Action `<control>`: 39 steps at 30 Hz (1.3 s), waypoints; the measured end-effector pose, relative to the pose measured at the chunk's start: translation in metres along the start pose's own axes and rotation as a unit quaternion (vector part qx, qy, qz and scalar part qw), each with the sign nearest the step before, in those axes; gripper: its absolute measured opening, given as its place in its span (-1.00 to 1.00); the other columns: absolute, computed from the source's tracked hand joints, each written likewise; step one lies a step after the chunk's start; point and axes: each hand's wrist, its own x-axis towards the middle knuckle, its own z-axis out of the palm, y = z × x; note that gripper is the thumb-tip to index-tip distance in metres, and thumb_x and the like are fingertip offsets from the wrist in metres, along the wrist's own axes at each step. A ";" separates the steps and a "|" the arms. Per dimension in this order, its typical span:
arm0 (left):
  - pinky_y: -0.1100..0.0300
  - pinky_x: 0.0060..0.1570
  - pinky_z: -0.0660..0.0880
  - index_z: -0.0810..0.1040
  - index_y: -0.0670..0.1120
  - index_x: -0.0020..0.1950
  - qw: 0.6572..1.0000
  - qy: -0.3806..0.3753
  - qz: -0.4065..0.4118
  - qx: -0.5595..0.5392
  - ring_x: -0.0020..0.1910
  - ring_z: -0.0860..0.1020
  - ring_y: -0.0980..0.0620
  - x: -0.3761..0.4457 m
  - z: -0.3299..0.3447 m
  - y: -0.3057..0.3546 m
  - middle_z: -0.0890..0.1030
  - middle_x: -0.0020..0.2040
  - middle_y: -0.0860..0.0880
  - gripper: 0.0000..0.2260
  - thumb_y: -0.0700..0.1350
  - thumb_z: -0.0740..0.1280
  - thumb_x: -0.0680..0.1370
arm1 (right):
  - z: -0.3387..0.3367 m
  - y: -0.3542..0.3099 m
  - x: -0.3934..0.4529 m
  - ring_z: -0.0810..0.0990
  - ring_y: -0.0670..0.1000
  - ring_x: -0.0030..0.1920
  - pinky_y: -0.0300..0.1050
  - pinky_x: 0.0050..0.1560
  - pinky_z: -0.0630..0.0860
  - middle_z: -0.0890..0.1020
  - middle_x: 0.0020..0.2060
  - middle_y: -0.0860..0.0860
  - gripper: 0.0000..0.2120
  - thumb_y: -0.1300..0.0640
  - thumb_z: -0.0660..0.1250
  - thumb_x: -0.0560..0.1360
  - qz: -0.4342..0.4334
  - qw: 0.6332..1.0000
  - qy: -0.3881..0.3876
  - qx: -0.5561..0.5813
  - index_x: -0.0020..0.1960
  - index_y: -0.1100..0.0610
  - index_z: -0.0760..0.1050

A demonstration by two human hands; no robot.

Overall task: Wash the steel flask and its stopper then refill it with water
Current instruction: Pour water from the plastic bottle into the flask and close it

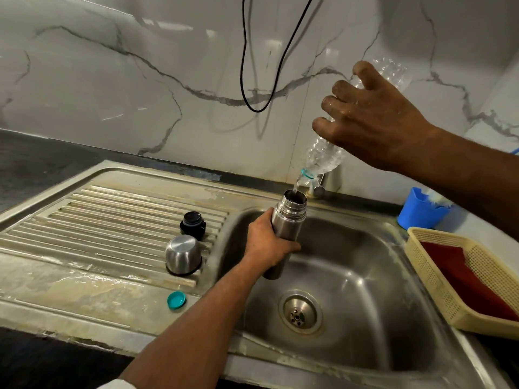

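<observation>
Teal cap (176, 300) near counter (70, 290) front edge. Steel cup (183, 254) and black stopper (193, 224) on drainboard ribs. Left hand (266, 244) grips steel flask (286, 228) over sink (351, 276). Right hand (373, 119) grips plastic bottle (323, 157), pouring water in. Marble wall (140, 80) behind.

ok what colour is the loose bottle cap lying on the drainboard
Teal, seen in the head view: bottle cap.

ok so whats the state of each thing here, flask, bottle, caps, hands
steel flask: open, upright over the sink, gripped by the left hand
plastic bottle: uncapped, tipped neck down, pouring water into the flask, held by the right hand
black stopper: off, standing on the drainboard
steel cup lid: off, upside down on the drainboard
teal bottle cap: off, lying near the sink's front edge
</observation>
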 end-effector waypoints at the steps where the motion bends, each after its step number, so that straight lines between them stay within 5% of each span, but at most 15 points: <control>1: -0.02 0.30 0.58 0.53 0.01 0.33 1.000 0.002 0.001 0.000 0.21 0.62 0.00 0.000 0.000 0.000 0.66 0.20 0.01 -0.34 -0.19 0.69 0.29 | 0.000 0.000 0.000 0.57 0.17 0.17 0.23 0.37 0.29 0.61 0.05 0.11 -0.79 0.21 0.27 0.56 0.000 1.000 0.000 0.002 0.19 0.10 0.47; 8: -0.03 0.29 0.59 0.53 0.01 0.31 1.000 0.012 -0.002 0.000 0.19 0.62 0.01 0.000 -0.001 -0.001 0.66 0.19 0.02 -0.36 -0.18 0.69 0.29 | 0.004 -0.010 -0.009 0.54 0.18 0.12 0.22 0.35 0.26 0.59 -0.02 0.11 -0.80 0.27 0.20 0.56 0.030 0.999 0.000 0.035 0.16 0.13 0.47; 15: -0.02 0.29 0.59 0.53 0.02 0.28 1.000 0.014 0.000 0.010 0.19 0.62 0.01 0.000 0.000 -0.001 0.66 0.18 0.01 -0.38 -0.19 0.68 0.30 | 0.005 -0.032 -0.023 0.54 0.20 0.13 0.22 0.32 0.26 0.62 0.04 0.16 -0.71 0.25 0.36 0.49 0.101 0.985 -0.041 0.134 0.21 0.13 0.52; 22: 0.00 0.29 0.58 0.52 0.03 0.27 1.000 0.010 -0.003 0.009 0.18 0.61 0.03 0.002 0.000 -0.004 0.66 0.17 0.03 -0.37 -0.18 0.69 0.29 | 0.012 -0.070 -0.045 0.55 0.21 0.03 0.16 0.13 0.34 0.65 -0.07 0.12 -0.51 0.24 0.50 0.37 0.261 0.928 -0.094 0.251 0.28 0.10 0.53; 25: 0.02 0.29 0.57 0.51 0.02 0.31 1.000 0.013 -0.010 0.006 0.17 0.59 0.05 0.003 0.000 -0.005 0.64 0.19 0.03 -0.36 -0.17 0.68 0.31 | 0.015 -0.095 -0.060 0.57 0.18 0.01 0.04 -0.01 0.29 0.66 -0.07 0.04 -0.55 0.03 0.54 0.35 0.356 0.836 -0.194 0.371 0.21 -0.02 0.54; 29: 0.04 0.28 0.55 0.49 0.02 0.29 1.000 0.018 -0.016 0.001 0.14 0.55 0.08 0.004 -0.001 -0.004 0.61 0.18 0.04 -0.38 -0.17 0.68 0.32 | 0.021 -0.142 -0.076 0.60 0.07 -0.12 -0.08 -0.12 0.46 0.63 -0.14 0.00 -0.55 -0.05 0.66 0.30 0.491 0.519 -0.266 0.648 0.11 0.02 0.61; 32: 0.04 0.29 0.54 0.48 0.01 0.33 0.999 0.026 -0.021 0.003 0.18 0.57 0.05 0.004 -0.002 -0.002 0.62 0.21 0.02 -0.35 -0.18 0.68 0.32 | 0.021 -0.193 -0.085 0.64 -0.02 -0.20 -0.17 -0.25 0.49 0.68 -0.16 0.00 -0.63 0.07 0.65 0.33 0.537 0.366 -0.234 0.723 0.08 0.07 0.65; 34: 0.01 0.30 0.56 0.49 0.01 0.34 0.999 0.035 -0.022 0.004 0.20 0.59 0.03 0.004 -0.003 0.001 0.62 0.19 0.03 -0.33 -0.17 0.68 0.30 | 0.023 -0.219 -0.089 0.65 -0.05 -0.21 -0.20 -0.32 0.47 0.70 -0.16 0.01 -0.65 0.09 0.63 0.33 0.547 0.331 -0.233 0.733 0.08 0.08 0.66; 39: 0.01 0.18 0.62 0.50 0.09 0.19 0.998 0.061 -0.012 -0.010 0.02 0.60 0.11 0.007 -0.011 0.012 0.61 0.02 0.13 -0.39 -0.18 0.70 0.26 | 0.033 -0.229 -0.087 0.66 -0.05 -0.21 -0.17 -0.31 0.54 0.70 -0.18 0.00 -0.63 0.09 0.63 0.29 0.547 0.348 -0.220 0.729 0.05 0.08 0.65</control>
